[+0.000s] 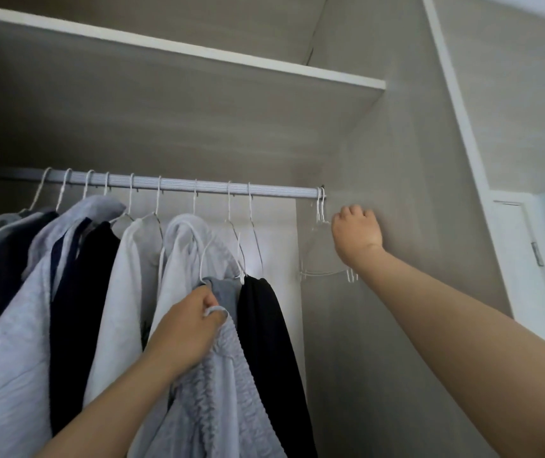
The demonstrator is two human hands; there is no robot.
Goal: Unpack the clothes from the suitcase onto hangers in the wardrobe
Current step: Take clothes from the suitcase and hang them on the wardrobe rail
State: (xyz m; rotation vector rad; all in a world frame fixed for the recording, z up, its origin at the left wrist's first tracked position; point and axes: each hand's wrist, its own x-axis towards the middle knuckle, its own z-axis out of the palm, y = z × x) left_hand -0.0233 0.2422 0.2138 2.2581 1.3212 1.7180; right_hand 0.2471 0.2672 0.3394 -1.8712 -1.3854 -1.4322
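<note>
Right hand [357,234] is closing its grip on a spare hanger [322,259] at the rail [198,186] end; left hand [185,328] is gripping the grey ribbed garment [218,385], probably needing threading next.

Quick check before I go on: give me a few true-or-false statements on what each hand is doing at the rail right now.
1. The right hand is at the empty hangers by the rail's right end. True.
2. The left hand is empty. False: it grips a grey ribbed garment.
3. Every hanger carries clothing. False: those at the right end are bare.
4. A black garment hangs beside the held one. True.
</note>
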